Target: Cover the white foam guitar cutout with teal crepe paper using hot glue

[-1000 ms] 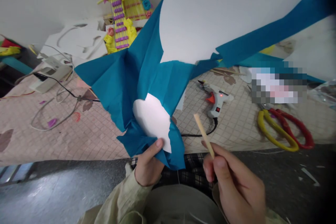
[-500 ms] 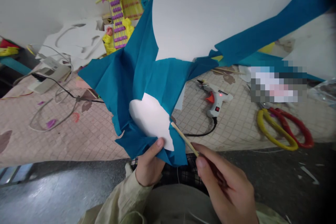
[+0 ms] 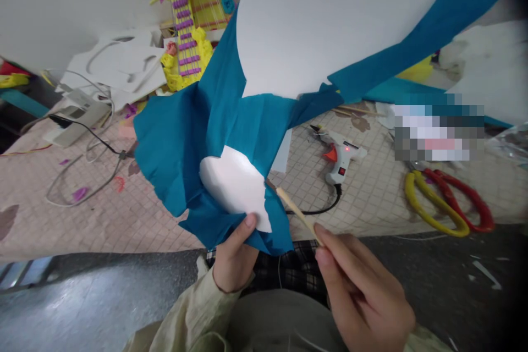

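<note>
Blue paper [image 3: 165, 143] lies behind a white cut-out shape, which has a large upper part [image 3: 330, 22] and a small lower part [image 3: 235, 181]. My left hand [image 3: 237, 256] grips the bottom edge, its thumb on the white part and its other fingers hidden behind. Between the thumb and fingers of my right hand [image 3: 358, 280] is a thin wooden stick [image 3: 297, 213]. The stick's tip points up and left, just right of the blue paper's lower edge and apart from it.
On the patterned tablecloth [image 3: 371, 198] are a glue gun [image 3: 340, 159] with a black cord and scissors [image 3: 437, 203] with yellow and red handles. A white power strip [image 3: 78, 121], cables, white scraps [image 3: 115, 66] and a yellow-purple craft [image 3: 185, 27] are at the left and back.
My right hand has moved right and slightly down with the stick, whose tip has come away from the paper's edge. The blue paper's left flap has shifted, and the large upper part has tilted a little.
</note>
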Tool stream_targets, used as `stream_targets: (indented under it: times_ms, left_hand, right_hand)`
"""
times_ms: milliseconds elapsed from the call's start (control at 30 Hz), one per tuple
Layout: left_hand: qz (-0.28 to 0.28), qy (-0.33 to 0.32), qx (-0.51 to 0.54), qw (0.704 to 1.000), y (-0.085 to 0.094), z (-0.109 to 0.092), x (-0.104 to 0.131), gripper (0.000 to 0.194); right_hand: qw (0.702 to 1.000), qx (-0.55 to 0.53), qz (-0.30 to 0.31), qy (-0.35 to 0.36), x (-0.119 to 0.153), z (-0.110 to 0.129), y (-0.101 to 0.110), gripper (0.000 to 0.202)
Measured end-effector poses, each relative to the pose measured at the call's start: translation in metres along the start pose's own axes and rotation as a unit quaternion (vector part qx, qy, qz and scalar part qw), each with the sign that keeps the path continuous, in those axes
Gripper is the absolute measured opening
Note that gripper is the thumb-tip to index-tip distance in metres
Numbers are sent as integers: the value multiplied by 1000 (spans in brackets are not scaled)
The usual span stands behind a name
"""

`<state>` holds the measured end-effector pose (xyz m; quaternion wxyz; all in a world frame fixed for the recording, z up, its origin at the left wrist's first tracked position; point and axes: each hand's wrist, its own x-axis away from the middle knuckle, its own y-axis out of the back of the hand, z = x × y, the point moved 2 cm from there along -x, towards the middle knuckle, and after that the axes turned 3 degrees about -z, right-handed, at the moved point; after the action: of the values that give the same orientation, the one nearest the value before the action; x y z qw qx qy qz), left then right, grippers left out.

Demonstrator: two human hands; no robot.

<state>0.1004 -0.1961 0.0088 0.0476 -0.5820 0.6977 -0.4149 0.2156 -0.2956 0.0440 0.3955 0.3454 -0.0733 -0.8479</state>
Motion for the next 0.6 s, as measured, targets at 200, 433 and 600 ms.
stream_targets:
  times_ms: [200,433,600]
  left_hand:
    - [-26,-63,26,997,-3,0,0,34]
    - [-22,4,25,999,-8,0,1,23]
    - [-7,42,65,997,-8,-2,4,16]
  right_hand:
    - [998,-32,32,-40,-4,-3,-2,45]
    - [998,-35,43,8,3,-3,-4,54]
    - [996,-79,-9,-36,6,3,-13,50]
